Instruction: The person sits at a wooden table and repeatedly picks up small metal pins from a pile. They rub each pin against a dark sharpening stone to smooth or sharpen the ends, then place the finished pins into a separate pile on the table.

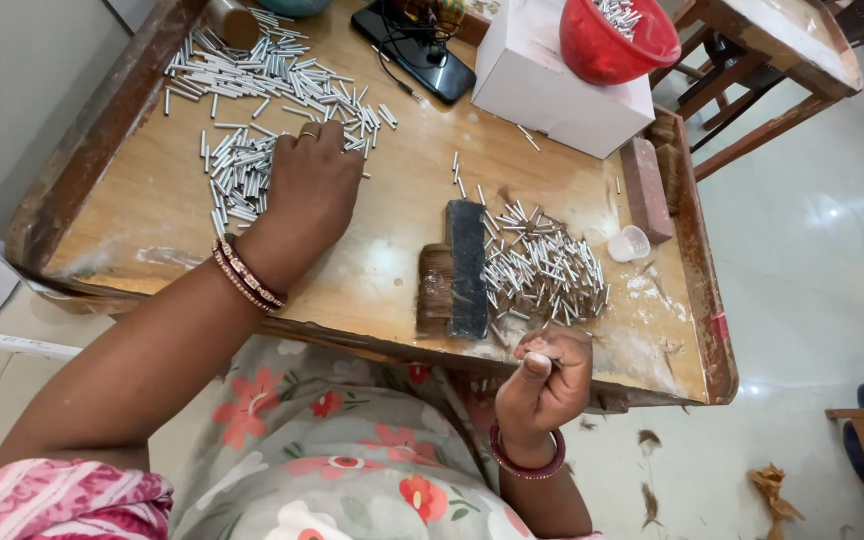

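At the bottom of the frame, right of centre, the right hand [544, 385] is held curled into a loose fist just off the near edge of the wooden table [392, 265], thumb raised; a small bundle of short white sticks [535, 347] is gripped at its fingertips, ends up, seemingly so that they stay aligned. Just above it in the frame, a heap of white sticks [542, 265] is spread on the table beside a dark flat block [468, 265], which is laid over a brush [436, 290] (the block perhaps serving as a stop for the heap). Toward the left of centre, the left hand [312, 195] is laid palm down with fingers bent, resting on a second, looser scatter of sticks [252, 130]; whether any are actually pinched cannot be told. A small clear cup [630, 243] and a brick-like block [646, 188] are seen at the right. At the top, a phone [414, 50], a white box [552, 85] and a red bowl [617, 42] of sticks are set.
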